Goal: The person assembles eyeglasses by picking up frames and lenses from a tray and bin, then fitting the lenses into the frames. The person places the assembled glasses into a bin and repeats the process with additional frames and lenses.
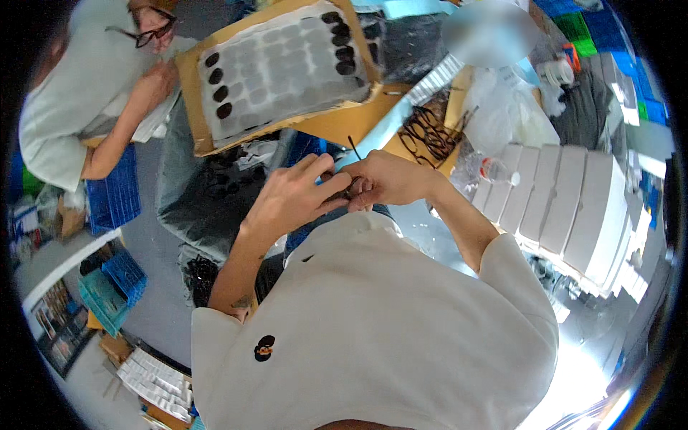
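In front of my chest my left hand and my right hand meet, fingers bent and pressed together. Between them is a dark eyeglass frame, mostly hidden by the fingers; one thin temple sticks up past my right hand. Both hands seem to grip it. Just beyond them lies a cardboard tray lined with a white sheet, with dark oval lenses along its left and right sides. To the right of my right hand is a heap of dark eyeglass frames.
Across at the upper left, a co-worker's hand holds dark-framed glasses. A grey plastic bag with dark pieces inside hangs left of my hands. At right stand white boxes in a row, a clear bottle and crumpled clear plastic.
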The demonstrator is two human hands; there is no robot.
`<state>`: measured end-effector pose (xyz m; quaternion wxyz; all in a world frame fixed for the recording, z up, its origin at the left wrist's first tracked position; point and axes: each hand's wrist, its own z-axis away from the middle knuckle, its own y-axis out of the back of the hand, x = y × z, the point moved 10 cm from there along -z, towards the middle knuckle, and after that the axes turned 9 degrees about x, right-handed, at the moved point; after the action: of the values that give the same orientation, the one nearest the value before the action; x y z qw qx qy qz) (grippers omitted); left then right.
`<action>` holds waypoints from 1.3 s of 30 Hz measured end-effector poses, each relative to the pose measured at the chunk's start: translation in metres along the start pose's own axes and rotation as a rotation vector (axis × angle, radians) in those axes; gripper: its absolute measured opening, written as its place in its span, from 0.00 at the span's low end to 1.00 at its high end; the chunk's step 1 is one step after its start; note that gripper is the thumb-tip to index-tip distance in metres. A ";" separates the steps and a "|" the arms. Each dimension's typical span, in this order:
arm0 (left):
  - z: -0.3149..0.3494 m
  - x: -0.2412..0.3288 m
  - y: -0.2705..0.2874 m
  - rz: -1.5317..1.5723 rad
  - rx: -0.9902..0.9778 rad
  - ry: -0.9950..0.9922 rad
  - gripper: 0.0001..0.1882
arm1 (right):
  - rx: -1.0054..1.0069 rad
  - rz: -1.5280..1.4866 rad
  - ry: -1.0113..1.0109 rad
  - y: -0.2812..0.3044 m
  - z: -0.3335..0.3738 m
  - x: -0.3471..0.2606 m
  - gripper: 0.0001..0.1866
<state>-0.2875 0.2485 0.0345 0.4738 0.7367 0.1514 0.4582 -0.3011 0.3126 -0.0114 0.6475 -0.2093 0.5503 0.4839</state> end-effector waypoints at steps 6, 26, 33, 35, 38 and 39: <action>0.017 -0.032 0.033 0.202 0.616 0.157 0.24 | 0.849 0.311 -0.096 0.112 0.097 0.058 0.08; 0.419 -0.464 -0.253 -0.026 0.327 1.435 0.21 | 1.000 0.951 0.046 0.040 0.051 0.079 0.13; 0.399 -0.535 -0.374 -0.337 0.080 1.000 0.13 | 0.631 0.740 -0.035 -0.122 -0.008 0.107 0.10; 0.395 -0.525 -0.384 -0.109 -0.284 1.123 0.21 | 0.645 0.623 -0.180 -0.136 -0.008 0.120 0.10; 0.394 -0.474 -0.338 -0.581 0.109 0.796 0.06 | 0.695 0.502 -0.116 -0.140 -0.021 0.093 0.10; 0.395 -0.456 -0.319 -0.545 0.179 0.796 0.05 | 0.697 0.437 -0.126 -0.139 -0.029 0.088 0.10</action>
<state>-0.1402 -0.1106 -0.5270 0.4166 0.4758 0.5466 0.5489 -0.2033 0.2625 -0.1372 0.5940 0.1741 0.6720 0.4065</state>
